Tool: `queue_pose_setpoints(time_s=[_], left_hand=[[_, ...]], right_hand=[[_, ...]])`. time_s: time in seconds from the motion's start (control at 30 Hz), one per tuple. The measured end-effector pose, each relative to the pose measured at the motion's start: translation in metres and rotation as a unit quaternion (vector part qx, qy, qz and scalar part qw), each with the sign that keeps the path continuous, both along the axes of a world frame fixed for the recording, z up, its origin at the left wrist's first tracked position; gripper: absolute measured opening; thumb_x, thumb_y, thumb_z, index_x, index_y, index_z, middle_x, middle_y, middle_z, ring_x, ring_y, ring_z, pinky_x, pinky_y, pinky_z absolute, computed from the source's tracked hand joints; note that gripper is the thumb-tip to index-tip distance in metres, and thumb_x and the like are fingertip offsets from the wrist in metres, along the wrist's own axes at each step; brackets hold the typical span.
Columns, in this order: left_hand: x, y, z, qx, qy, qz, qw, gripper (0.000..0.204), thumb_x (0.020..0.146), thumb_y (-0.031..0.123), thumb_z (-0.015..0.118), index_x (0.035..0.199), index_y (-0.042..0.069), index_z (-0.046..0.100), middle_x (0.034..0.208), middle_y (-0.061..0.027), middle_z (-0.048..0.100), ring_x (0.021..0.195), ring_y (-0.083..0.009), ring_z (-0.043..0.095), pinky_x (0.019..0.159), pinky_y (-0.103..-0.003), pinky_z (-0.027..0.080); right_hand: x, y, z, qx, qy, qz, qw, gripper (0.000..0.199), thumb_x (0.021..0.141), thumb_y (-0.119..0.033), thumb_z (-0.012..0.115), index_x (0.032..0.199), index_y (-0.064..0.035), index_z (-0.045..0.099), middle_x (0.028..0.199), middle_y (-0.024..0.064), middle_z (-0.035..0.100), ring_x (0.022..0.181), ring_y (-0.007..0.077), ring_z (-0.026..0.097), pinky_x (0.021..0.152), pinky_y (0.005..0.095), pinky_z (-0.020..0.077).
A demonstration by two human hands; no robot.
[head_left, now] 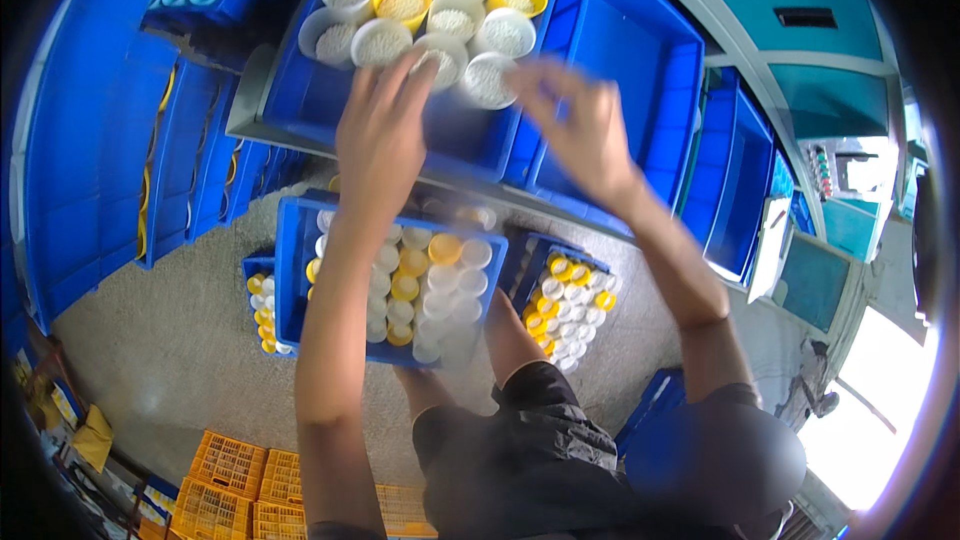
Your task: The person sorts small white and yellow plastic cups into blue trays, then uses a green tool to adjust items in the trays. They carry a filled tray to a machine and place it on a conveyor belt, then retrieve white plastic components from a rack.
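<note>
Several white and yellow cups of small white pellets stand in a blue bin at the top. My left hand (pixel 382 130) reaches over the bin's near part, its fingers stretched and spread at the rims of the front white cups, such as this white cup (pixel 441 62). My right hand (pixel 585 130) is at the right rim of the nearest white cup (pixel 489 81). Its fingers are blurred but look apart, with nothing visible between them. Whether either hand touches a rim I cannot tell. A yellow cup (pixel 402 2) stands farther back.
Below the bin, a blue crate (pixel 290 285) holds rows of white and yellow cups. Another crate of cups (pixel 565 305) sits on the floor to its right. Blue bins (pixel 640 70) line the right side, and blue trays (pixel 85 130) are stacked left. Orange crates (pixel 215 500) stand lower left.
</note>
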State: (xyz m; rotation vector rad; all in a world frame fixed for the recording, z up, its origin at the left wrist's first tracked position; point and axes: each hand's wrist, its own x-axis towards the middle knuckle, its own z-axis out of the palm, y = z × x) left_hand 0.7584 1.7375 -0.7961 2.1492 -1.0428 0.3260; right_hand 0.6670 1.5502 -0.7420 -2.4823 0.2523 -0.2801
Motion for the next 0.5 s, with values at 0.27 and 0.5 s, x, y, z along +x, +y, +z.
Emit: queue_pose_setpoints(time_s=[0.27,0.5], left_hand=[[0.071,-0.086,-0.014,0.323,-0.122,-0.069,0.936,0.011,0.079,0.008,0.061,0.084,0.010,0.071,0.090,-0.0014,0.066,0.100,-0.0226,0.055,0.088,-0.037,0.044],[0.062,-0.059,0.022,0.194,-0.240,-0.037,0.950,0.014,0.075,0.012,0.065,0.086,0.015,0.074,0.090,0.0041,0.069,0.098,-0.0187,0.056,0.086,-0.036,0.041]], right_hand=[[0.207,-0.101,-0.051,-0.413,0.143,0.103,0.894,0.040,0.078,-0.041,0.067,0.094,-0.0047,0.073,0.109,0.0170,0.069,0.111,0.0323,0.062,0.108,0.0515,0.0340],[0.228,-0.109,-0.071,-0.417,0.201,0.101,0.881,0.051,0.078,-0.054,0.064,0.102,-0.0103,0.074,0.107,0.0142,0.069,0.109,0.0313,0.062,0.098,0.0479,0.0418]])
